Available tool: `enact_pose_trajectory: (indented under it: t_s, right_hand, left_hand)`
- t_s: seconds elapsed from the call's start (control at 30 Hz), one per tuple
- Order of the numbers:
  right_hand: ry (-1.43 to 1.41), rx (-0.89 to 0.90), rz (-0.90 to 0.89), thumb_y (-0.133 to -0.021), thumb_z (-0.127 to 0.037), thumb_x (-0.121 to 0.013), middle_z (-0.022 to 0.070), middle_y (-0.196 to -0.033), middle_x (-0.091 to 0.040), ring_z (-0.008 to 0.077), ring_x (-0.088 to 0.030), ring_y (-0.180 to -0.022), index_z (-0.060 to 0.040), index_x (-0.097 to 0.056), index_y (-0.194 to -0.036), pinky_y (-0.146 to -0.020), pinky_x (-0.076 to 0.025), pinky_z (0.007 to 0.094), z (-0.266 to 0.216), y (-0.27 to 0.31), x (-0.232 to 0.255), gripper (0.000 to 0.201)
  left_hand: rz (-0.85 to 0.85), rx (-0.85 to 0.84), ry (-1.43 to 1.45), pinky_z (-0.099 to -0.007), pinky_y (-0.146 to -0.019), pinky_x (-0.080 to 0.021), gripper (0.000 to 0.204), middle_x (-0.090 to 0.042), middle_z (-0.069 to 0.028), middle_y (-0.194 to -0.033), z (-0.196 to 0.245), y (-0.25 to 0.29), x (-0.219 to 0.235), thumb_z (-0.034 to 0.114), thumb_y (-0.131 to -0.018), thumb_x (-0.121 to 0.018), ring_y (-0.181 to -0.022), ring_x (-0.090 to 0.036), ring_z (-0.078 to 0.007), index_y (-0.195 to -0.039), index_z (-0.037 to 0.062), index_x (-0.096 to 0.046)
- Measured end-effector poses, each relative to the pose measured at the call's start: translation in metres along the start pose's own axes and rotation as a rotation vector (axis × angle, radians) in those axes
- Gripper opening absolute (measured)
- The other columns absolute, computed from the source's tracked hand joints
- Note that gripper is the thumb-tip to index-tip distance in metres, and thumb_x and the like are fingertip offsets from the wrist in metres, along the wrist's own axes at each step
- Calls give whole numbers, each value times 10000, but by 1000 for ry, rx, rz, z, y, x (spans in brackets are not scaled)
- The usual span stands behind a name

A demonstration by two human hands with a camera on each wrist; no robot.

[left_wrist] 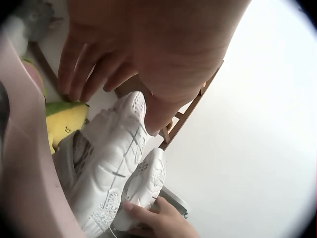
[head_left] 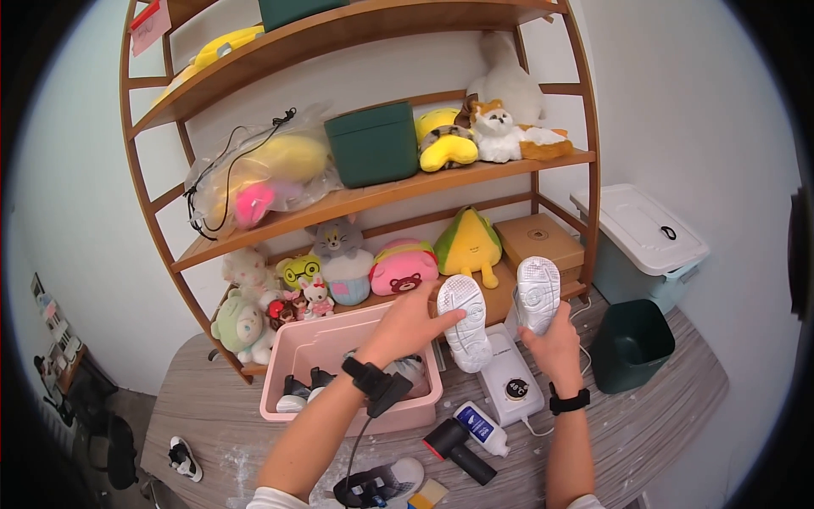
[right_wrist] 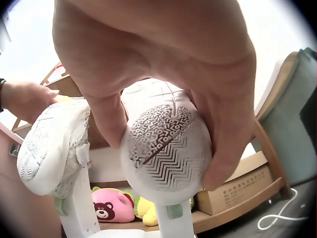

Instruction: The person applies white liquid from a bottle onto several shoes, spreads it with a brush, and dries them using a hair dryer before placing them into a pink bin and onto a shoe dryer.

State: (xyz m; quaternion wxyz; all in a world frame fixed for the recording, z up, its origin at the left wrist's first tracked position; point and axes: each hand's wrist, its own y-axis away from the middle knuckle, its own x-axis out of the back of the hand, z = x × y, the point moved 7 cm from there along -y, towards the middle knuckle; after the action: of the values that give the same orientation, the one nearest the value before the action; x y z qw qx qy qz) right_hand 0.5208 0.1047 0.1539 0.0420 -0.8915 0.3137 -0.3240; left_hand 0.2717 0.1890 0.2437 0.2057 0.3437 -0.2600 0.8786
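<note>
Two white shoes are propped soles outward on a white shoe dryer (head_left: 511, 377) with a round 48 °C display. Its white posts (right_wrist: 176, 223) run up into them. My right hand (head_left: 553, 343) grips the right white shoe (head_left: 538, 293), thumb and fingers on opposite sides of its sole end in the right wrist view. My left hand (head_left: 405, 324) is at the left white shoe (head_left: 465, 322). In the left wrist view, the left thumb (left_wrist: 159, 116) lies at that shoe's edge, while the other fingers extend loosely, apart from it.
A pink bin (head_left: 352, 411) holding shoes stands left of the dryer. In front are a black hair dryer (head_left: 460, 450), a white-and-blue tube (head_left: 482, 428), and a dark shoe (head_left: 379, 483). A green bin (head_left: 632, 346) stands right; a shelf of plush toys (head_left: 381, 204) rises behind.
</note>
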Motion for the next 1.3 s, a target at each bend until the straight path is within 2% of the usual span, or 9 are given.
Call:
enact_pose_trajectory:
  t_s: [0.17,0.23,0.37,0.43,0.53,0.7,0.83,1.07,1.3]
  right_hand:
    - [-29,88,103,-777,-218,-837,331,-1154,-646,513,-631,-1086,28,-446,-1259,-920,-512,539,-6,1,7,669]
    - [-56,107,125,-773,-207,-834,329,-1153,-644,510,-632,-1083,31,-453,-1265,-916,-511,538,-10,2,10,666]
    - [-127,185,249,-761,-180,-836,315,-1171,-635,501,-631,-1080,30,-469,-1293,-912,-512,527,-25,8,24,680]
    - [-155,213,293,-756,-166,-838,309,-1179,-632,496,-629,-1085,30,-470,-1313,-920,-512,518,-34,14,31,696]
    - [-198,332,439,-756,-147,-845,263,-1190,-637,427,-647,-1096,26,-475,-1342,-944,-512,480,-50,25,47,714]
    - [-713,391,226,-752,-182,-891,176,-1229,-603,299,-615,-1108,40,-488,-1334,-972,-488,424,-73,39,48,743]
    - [-460,548,161,-765,-188,-908,156,-1269,-542,258,-569,-1170,33,-474,-1345,-992,-481,391,-95,57,33,758]
    - [-1158,451,-413,-974,-210,-709,157,-1447,-505,270,-484,-1376,0,-414,-1495,-1167,-359,392,-117,73,2,635]
    - [-1445,375,-675,-1023,-352,-637,164,-1554,-426,261,-421,-1445,-44,-265,-1584,-1196,-314,426,-123,82,-19,741]
  left_hand:
    - [-1,-59,208,-397,-936,-542,555,-727,-221,-1147,-4,-10,-21,348,-951,-737,-1060,-716,-322,-1320,-39,-590]
    - [-29,25,207,-343,-953,-536,473,-727,-145,-1177,-2,-10,-15,276,-994,-711,-1084,-686,-177,-1325,-45,-602]
    - [-8,91,294,-331,-960,-525,443,-725,-117,-1183,-9,-16,-14,260,-1002,-700,-1092,-667,-154,-1314,-42,-613]
    - [169,-52,418,-326,-867,-548,419,-745,-127,-1043,3,-19,-1,293,-972,-734,-960,-708,-163,-1222,-34,-658]
    - [184,-60,656,-304,-901,-532,390,-731,-94,-1107,23,-11,11,239,-994,-712,-1011,-684,-137,-1265,-30,-634]
    - [226,-86,806,-301,-998,-492,426,-684,-68,-1248,29,11,21,197,-1014,-677,-1126,-632,-132,-1375,-5,-576]
    - [292,-69,1025,-319,-997,-506,411,-663,-100,-1279,26,29,21,176,-1021,-664,-1147,-633,-149,-1369,-16,-562]
    - [418,-62,1298,-389,-983,-546,330,-699,-108,-1238,17,54,54,210,-1047,-593,-1141,-680,-221,-1292,-11,-603]
    - [385,-93,1401,-411,-1037,-520,369,-695,-122,-1281,14,72,62,244,-1056,-574,-1167,-677,-245,-1327,-3,-606]
